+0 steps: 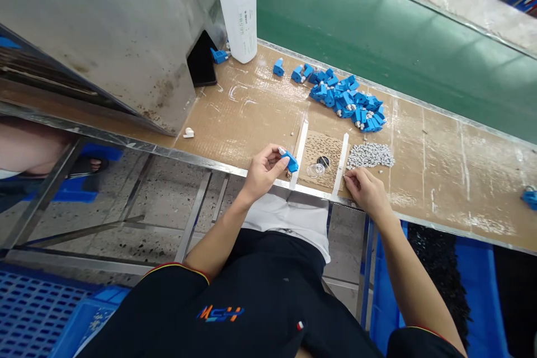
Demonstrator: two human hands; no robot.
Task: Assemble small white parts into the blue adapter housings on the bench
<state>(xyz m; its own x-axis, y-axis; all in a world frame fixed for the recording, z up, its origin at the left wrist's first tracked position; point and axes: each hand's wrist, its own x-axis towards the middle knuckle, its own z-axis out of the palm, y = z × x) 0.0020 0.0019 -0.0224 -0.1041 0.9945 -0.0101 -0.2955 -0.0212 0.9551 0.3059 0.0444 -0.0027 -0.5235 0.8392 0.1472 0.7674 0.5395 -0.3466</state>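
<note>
Between the thumb and fingers of my left hand is a blue plastic part with a white tip, held over the front edge of the bench. My right hand is pinched at the near side of a pile of small grey pieces; whatever its fingertips hold is too small to make out. Between my hands lies a cardboard patch bordered by white strips, with a small dark round container and a clear ring-like piece on it.
A heap of blue parts lies along the back. A white bottle with a blue cap stands beside a dark phone-like slab and a metal housing. A green belt runs behind. Blue crates sit below. A person's leg shows left.
</note>
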